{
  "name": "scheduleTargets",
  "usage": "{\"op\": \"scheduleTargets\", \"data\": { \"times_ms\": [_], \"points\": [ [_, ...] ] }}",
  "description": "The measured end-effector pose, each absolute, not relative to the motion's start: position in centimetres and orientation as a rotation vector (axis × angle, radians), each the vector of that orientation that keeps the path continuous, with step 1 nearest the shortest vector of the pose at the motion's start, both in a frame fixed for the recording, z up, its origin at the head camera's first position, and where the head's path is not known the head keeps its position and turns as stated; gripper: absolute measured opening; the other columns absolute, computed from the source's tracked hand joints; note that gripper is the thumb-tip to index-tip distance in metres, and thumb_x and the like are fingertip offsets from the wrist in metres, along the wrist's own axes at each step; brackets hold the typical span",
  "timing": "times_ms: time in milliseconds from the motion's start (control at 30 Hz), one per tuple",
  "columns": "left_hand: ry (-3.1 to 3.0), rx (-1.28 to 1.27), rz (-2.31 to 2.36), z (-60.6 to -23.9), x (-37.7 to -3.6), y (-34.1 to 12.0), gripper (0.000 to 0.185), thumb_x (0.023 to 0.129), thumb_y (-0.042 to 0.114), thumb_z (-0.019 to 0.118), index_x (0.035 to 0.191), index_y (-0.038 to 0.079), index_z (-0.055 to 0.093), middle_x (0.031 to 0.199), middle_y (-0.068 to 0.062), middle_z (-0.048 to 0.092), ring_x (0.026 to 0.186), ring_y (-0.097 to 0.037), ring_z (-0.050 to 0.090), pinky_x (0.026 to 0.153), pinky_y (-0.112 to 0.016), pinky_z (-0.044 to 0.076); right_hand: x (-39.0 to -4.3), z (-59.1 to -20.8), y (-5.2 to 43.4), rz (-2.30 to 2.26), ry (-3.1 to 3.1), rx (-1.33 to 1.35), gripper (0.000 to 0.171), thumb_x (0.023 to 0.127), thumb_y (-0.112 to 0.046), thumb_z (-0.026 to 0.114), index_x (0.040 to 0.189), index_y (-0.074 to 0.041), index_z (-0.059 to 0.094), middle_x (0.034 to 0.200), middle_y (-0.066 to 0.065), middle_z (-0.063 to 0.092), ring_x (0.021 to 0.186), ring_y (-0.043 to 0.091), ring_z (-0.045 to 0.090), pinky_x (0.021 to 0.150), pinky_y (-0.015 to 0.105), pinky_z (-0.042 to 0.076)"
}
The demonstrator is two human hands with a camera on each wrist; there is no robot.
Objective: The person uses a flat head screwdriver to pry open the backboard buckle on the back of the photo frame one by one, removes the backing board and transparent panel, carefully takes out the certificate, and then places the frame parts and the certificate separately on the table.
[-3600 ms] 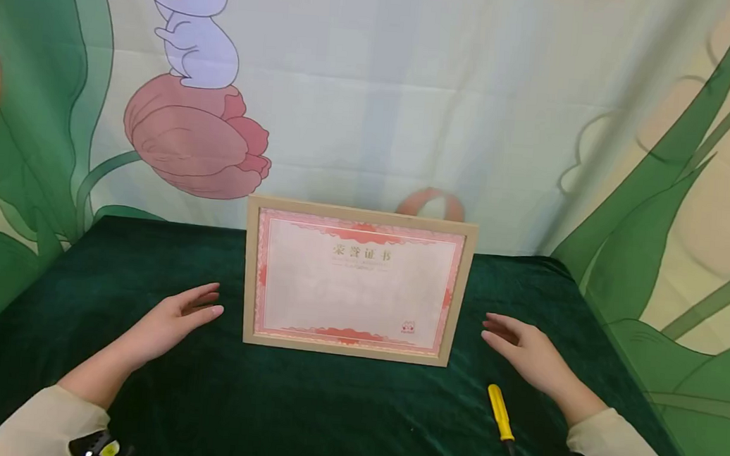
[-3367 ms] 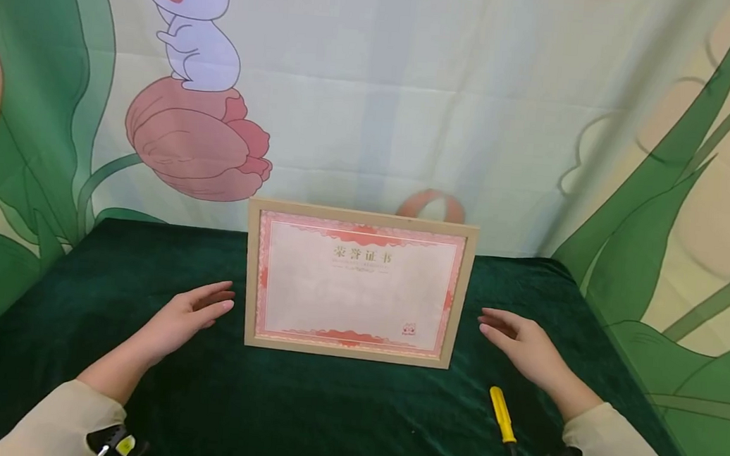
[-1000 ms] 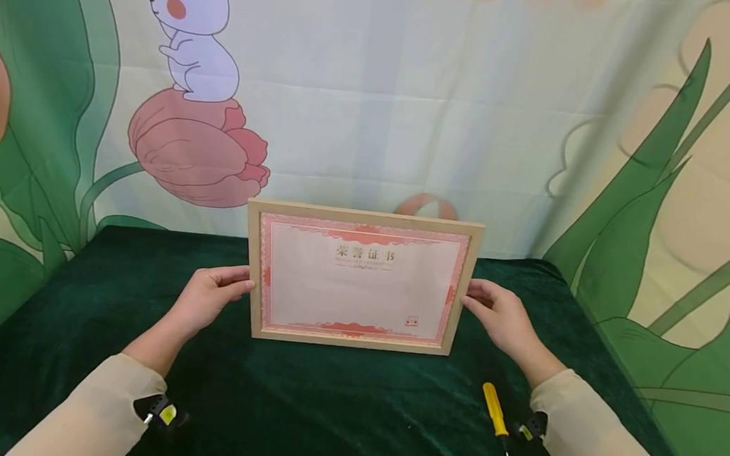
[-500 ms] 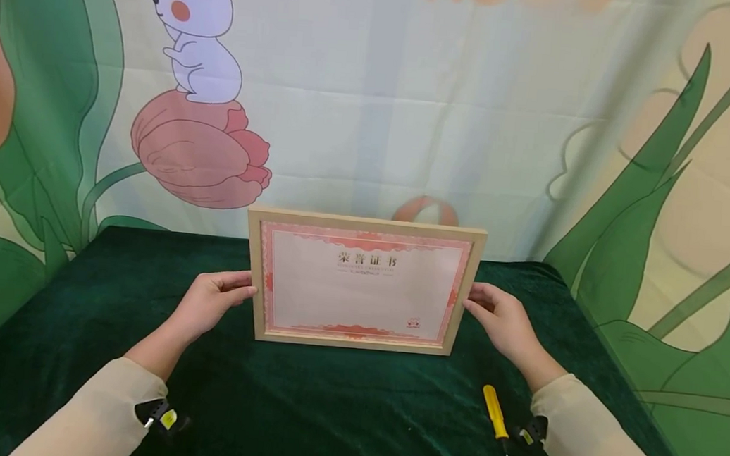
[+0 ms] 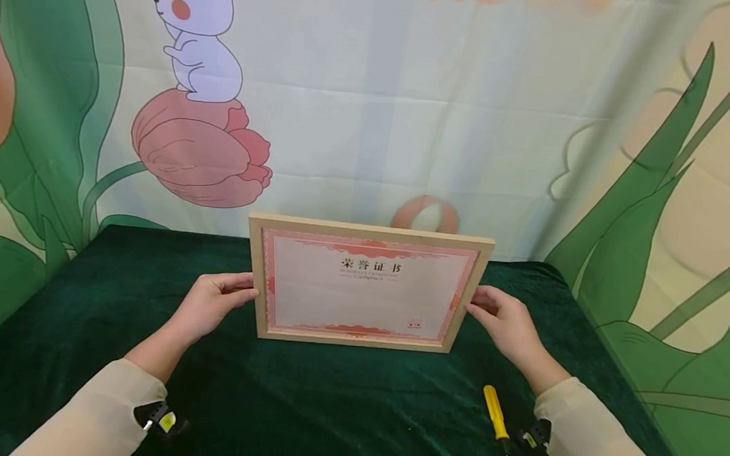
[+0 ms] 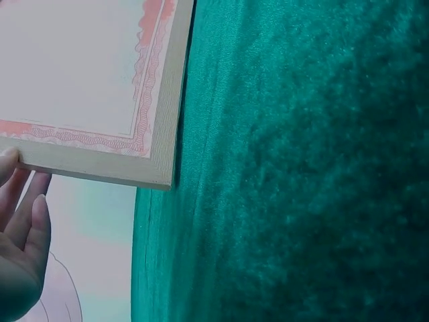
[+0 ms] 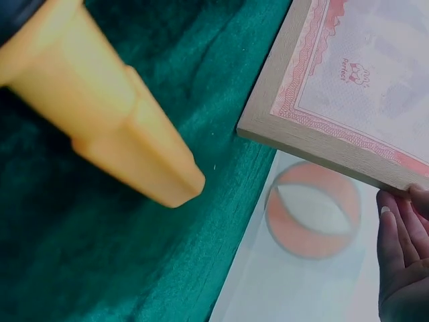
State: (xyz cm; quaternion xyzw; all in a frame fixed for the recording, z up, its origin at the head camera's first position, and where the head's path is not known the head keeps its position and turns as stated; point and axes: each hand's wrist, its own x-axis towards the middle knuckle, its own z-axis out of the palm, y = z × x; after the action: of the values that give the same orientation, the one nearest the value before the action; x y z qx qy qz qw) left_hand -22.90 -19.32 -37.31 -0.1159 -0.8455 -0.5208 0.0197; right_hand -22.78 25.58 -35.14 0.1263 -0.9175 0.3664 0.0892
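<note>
A light wooden picture frame (image 5: 357, 342) with a pink-bordered certificate (image 5: 360, 298) inside stands on the green cloth, its top edge tipped toward me. My left hand (image 5: 207, 303) pinches its left side, thumb in front and fingers behind. On the opposite side my right hand (image 5: 507, 324) holds the frame the same way. In the left wrist view the left thumb (image 6: 8, 161) presses the wooden edge (image 6: 100, 168). The right wrist view has the right hand (image 7: 405, 255) at the frame's edge (image 7: 322, 151). The frame's back is hidden.
A screwdriver with a yellow handle (image 5: 495, 411) lies on the green velvet cloth (image 5: 327, 409), front right, near my right wrist; its handle (image 7: 127, 114) looms large in the right wrist view. Behind the table hangs a printed curtain (image 5: 322, 112) with a rabbit and tulips.
Both hands came in from the sides and took hold of the frame. Since then its top edge has tilted down toward me while the bottom stays nearly in place. The screwdriver lies as before.
</note>
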Motion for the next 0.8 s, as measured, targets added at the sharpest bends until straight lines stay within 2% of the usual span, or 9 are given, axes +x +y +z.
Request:
{"op": "scheduleTargets", "data": {
  "times_ms": [800],
  "points": [
    [-2.592, -0.471, -1.578, -37.53, -22.33, -19.46, 0.033, 0.08, 0.028, 0.057, 0.11, 0.014, 0.058, 0.104, -0.003, 0.059, 0.096, -0.018, 0.053, 0.082, -0.04, 0.04, -22.05, -35.36, 26.04, 1.086, -2.7, 0.432, 0.032, 0.082, -0.026, 0.054, 0.112, -0.014, 0.052, 0.1, 0.001, 0.058, 0.088, 0.015, 0.055, 0.075, 0.038, 0.045]
  ]
}}
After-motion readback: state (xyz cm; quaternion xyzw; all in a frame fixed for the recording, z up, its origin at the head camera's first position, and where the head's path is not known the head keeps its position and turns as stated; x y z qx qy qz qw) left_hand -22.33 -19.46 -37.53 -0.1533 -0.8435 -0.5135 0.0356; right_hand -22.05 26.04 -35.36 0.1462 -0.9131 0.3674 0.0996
